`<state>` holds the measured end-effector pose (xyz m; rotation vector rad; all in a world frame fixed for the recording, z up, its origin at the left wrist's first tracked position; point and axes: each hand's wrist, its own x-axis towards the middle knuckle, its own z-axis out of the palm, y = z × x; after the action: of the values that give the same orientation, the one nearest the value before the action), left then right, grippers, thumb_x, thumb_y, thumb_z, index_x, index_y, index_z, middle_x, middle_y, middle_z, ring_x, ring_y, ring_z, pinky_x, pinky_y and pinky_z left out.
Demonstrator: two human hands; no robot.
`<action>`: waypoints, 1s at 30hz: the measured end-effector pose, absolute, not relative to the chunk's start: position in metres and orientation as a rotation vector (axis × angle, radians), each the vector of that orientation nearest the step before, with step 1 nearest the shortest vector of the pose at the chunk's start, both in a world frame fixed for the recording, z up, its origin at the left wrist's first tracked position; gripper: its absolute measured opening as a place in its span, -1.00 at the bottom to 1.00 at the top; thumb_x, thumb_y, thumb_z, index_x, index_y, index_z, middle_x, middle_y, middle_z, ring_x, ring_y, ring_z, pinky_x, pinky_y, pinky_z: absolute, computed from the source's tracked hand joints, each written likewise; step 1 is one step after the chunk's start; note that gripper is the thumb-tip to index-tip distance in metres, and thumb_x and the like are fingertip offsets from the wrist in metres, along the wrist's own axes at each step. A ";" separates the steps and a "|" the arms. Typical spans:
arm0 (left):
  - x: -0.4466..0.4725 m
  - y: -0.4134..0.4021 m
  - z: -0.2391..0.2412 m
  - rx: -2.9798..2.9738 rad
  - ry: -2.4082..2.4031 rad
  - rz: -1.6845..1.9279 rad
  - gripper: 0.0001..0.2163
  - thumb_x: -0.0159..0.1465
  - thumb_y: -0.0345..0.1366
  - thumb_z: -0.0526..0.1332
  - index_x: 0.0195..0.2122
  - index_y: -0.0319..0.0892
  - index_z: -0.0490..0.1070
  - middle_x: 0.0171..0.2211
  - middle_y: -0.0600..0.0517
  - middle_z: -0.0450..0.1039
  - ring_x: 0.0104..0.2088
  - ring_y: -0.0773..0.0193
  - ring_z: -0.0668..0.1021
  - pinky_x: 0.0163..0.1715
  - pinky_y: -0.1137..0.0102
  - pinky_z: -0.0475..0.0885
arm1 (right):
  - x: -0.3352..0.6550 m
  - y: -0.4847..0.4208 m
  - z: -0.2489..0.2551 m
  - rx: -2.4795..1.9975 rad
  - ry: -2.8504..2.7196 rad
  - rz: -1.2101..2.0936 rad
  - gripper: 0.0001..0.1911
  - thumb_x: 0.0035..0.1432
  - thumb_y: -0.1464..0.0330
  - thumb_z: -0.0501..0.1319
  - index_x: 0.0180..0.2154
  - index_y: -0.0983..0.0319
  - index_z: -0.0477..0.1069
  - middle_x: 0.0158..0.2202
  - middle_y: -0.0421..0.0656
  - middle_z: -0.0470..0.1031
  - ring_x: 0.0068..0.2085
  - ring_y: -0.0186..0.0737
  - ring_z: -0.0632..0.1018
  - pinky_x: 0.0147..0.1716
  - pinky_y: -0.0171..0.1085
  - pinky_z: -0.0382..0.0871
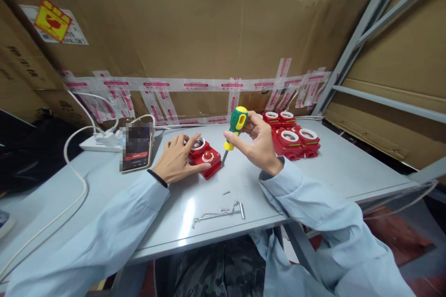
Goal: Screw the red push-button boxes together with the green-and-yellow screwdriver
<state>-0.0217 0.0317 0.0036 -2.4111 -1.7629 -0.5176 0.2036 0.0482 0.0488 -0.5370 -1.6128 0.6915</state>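
Near the middle of the table (334, 171), between its near and far edges, lies a red housing (211, 171), its white ring (198, 145) toward the far edge. The left hand (177, 158) has thumb and fingers spread around it, holding it — to steady it, I judge. The right hand (259, 143) pinches a green-and-yellow screwdriver (237, 124), shaft down at the housing's right side; whether the tip touches, I cannot tell. The housing seems stiff, rather light, maybe slippery on its smooth surface — better to grip its sides and spare the round window, which could be fragile.
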 end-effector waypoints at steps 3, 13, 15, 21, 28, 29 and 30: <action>-0.019 0.028 -0.004 -2.590 -1.720 -0.650 -0.21 0.14 0.19 0.19 0.27 -0.20 0.10 -0.01 -0.18 0.21 0.01 -0.08 0.38 0.03 -0.02 0.30 | 0.204 0.051 0.047 -0.541 -1.619 0.627 -0.58 -0.14 0.27 0.43 -0.26 0.22 0.31 -0.40 -0.25 0.46 -0.40 -0.35 0.50 -0.35 -0.29 0.44; -0.013 0.021 -0.003 -3.019 -1.539 -0.915 -0.26 0.15 0.00 0.29 0.25 -0.14 -0.03 0.19 -0.18 0.12 0.17 -0.03 0.32 0.17 0.06 0.25 | 0.205 0.055 0.044 -0.634 -1.681 0.557 -0.61 -0.11 0.30 0.40 -0.26 0.22 0.29 -0.41 -0.25 0.47 -0.43 -0.35 0.49 -0.41 -0.31 0.41; -0.012 0.018 -0.002 -3.061 -1.512 -0.909 -0.25 0.14 -0.01 0.30 0.24 -0.12 -0.03 0.19 -0.17 0.12 0.16 -0.04 0.32 0.17 0.04 0.26 | 0.206 0.054 0.044 -0.638 -1.695 0.575 -0.60 -0.12 0.31 0.40 -0.25 0.22 0.29 -0.42 -0.24 0.48 -0.42 -0.34 0.50 -0.40 -0.30 0.41; -0.011 0.013 0.000 -3.181 -1.400 -0.943 -0.24 0.12 -0.06 0.33 0.25 -0.12 -0.03 0.20 -0.17 0.11 0.20 -0.04 0.28 0.20 0.03 0.21 | 0.207 0.045 0.047 -0.614 -1.722 0.633 -0.60 -0.16 0.35 0.40 -0.27 0.21 0.28 -0.44 -0.27 0.47 -0.43 -0.35 0.50 -0.44 -0.34 0.42; -0.014 0.015 -0.002 -3.200 -1.367 -0.945 -0.25 0.13 -0.07 0.34 0.24 -0.14 -0.02 0.20 -0.17 0.12 0.20 -0.02 0.28 0.21 0.07 0.21 | 0.204 0.044 0.042 -0.576 -1.770 0.595 -0.63 -0.09 0.35 0.37 -0.24 0.20 0.28 -0.43 -0.27 0.46 -0.43 -0.36 0.51 -0.45 -0.36 0.43; -0.014 0.015 -0.002 -3.200 -1.373 -0.944 -0.25 0.13 -0.07 0.33 0.24 -0.14 -0.02 0.19 -0.18 0.12 0.20 -0.02 0.29 0.21 0.07 0.21 | 0.204 0.044 0.042 -0.582 -1.769 0.589 -0.64 -0.09 0.35 0.37 -0.24 0.20 0.28 -0.43 -0.27 0.46 -0.43 -0.36 0.51 -0.45 -0.35 0.43; -0.013 0.015 -0.001 -3.201 -1.378 -0.945 -0.25 0.13 -0.07 0.33 0.25 -0.14 -0.02 0.19 -0.18 0.12 0.19 -0.03 0.29 0.20 0.06 0.21 | 0.204 0.044 0.042 -0.590 -1.769 0.585 -0.64 -0.09 0.34 0.37 -0.24 0.20 0.28 -0.43 -0.27 0.46 -0.43 -0.35 0.51 -0.45 -0.35 0.44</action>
<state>-0.0135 0.0149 -0.0014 -3.2014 -1.3776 -0.9452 0.2038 0.0440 0.0416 -0.5896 -1.7687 0.5846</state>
